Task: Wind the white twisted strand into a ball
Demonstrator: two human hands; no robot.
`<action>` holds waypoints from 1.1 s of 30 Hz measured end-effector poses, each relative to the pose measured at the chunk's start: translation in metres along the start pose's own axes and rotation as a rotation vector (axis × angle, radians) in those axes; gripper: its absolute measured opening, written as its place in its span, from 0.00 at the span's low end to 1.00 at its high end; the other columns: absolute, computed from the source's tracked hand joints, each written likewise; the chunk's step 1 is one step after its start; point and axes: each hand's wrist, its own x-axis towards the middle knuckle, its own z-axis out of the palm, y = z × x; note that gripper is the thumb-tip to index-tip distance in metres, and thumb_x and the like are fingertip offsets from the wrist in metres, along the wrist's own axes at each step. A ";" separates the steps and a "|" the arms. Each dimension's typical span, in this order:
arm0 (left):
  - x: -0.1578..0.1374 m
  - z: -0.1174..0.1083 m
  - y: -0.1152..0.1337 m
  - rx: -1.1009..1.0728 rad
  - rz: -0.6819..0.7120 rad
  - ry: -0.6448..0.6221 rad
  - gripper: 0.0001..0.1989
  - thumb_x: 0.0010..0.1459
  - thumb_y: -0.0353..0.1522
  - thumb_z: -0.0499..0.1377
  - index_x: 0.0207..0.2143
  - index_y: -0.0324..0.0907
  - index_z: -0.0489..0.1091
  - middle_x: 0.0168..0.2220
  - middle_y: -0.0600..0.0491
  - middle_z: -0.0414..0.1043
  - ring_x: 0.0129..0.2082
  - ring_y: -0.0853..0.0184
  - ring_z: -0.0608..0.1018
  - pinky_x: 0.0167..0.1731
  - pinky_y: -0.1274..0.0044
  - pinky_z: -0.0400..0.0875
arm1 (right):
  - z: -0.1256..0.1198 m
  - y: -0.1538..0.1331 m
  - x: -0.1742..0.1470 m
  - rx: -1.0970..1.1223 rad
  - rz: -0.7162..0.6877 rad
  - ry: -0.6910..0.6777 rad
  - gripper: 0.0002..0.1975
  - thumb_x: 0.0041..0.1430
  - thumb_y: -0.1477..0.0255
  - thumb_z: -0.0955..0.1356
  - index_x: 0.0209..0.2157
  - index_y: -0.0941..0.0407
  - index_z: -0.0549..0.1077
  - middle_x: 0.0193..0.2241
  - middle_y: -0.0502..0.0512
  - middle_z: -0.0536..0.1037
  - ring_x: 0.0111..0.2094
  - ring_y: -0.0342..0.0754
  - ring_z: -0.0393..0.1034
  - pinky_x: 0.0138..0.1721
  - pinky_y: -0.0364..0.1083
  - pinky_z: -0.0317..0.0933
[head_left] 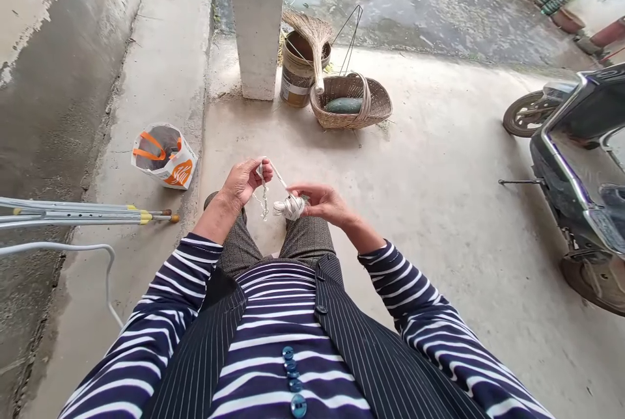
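In the head view, both my hands are held out above my knees. My left hand pinches a whitish cord, and a loose, knotted-looking length dangles below its fingers. From there a taut stretch runs across to my right hand. That hand has its fingers closed around a bundle of wound cord, which sits over my knee. The bundle is off-white with thin dark lines. Part of it is hidden by the fingers.
Ahead stand a pillar, a bucket with a straw broom, and a wicker basket holding a dark green gourd. On the left are a white-and-orange bag and crutches. A scooter is parked right.
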 end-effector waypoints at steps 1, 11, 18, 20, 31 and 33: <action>0.003 -0.005 -0.002 0.040 -0.006 -0.020 0.08 0.52 0.32 0.68 0.29 0.36 0.75 0.24 0.53 0.75 0.25 0.71 0.76 0.32 0.78 0.73 | 0.002 -0.002 0.000 -0.016 -0.003 -0.008 0.23 0.46 0.66 0.82 0.46 0.52 0.83 0.39 0.53 0.80 0.42 0.47 0.73 0.44 0.45 0.69; 0.016 -0.030 -0.032 0.841 0.046 -0.140 0.08 0.48 0.35 0.66 0.24 0.38 0.79 0.24 0.51 0.77 0.26 0.67 0.75 0.29 0.78 0.66 | 0.011 -0.009 0.003 0.168 0.127 0.239 0.21 0.40 0.68 0.82 0.39 0.54 0.82 0.36 0.52 0.82 0.35 0.47 0.75 0.34 0.45 0.73; -0.020 0.000 -0.055 0.604 0.256 -0.188 0.17 0.52 0.42 0.67 0.38 0.38 0.81 0.38 0.49 0.81 0.30 0.65 0.78 0.31 0.77 0.73 | 0.012 -0.008 0.015 0.193 0.152 0.402 0.22 0.34 0.69 0.82 0.36 0.55 0.80 0.32 0.51 0.81 0.33 0.47 0.74 0.34 0.47 0.72; -0.022 0.008 -0.062 0.491 0.248 -0.169 0.19 0.50 0.45 0.70 0.35 0.38 0.80 0.35 0.48 0.80 0.31 0.64 0.78 0.35 0.74 0.74 | 0.015 -0.010 0.019 0.181 0.155 0.415 0.22 0.34 0.70 0.81 0.35 0.56 0.80 0.31 0.51 0.82 0.33 0.47 0.74 0.34 0.47 0.72; -0.010 0.023 -0.058 0.391 0.263 -0.081 0.23 0.46 0.49 0.73 0.29 0.37 0.78 0.29 0.50 0.78 0.31 0.65 0.76 0.34 0.75 0.72 | 0.021 -0.026 0.022 0.143 0.142 0.401 0.20 0.35 0.71 0.81 0.34 0.56 0.79 0.31 0.51 0.82 0.33 0.47 0.76 0.33 0.46 0.74; -0.012 0.024 -0.054 0.373 0.242 -0.106 0.24 0.45 0.50 0.73 0.28 0.37 0.77 0.27 0.51 0.77 0.30 0.66 0.76 0.32 0.75 0.72 | 0.022 -0.026 0.022 0.149 0.136 0.406 0.20 0.35 0.71 0.81 0.34 0.56 0.79 0.31 0.51 0.82 0.33 0.47 0.76 0.33 0.46 0.74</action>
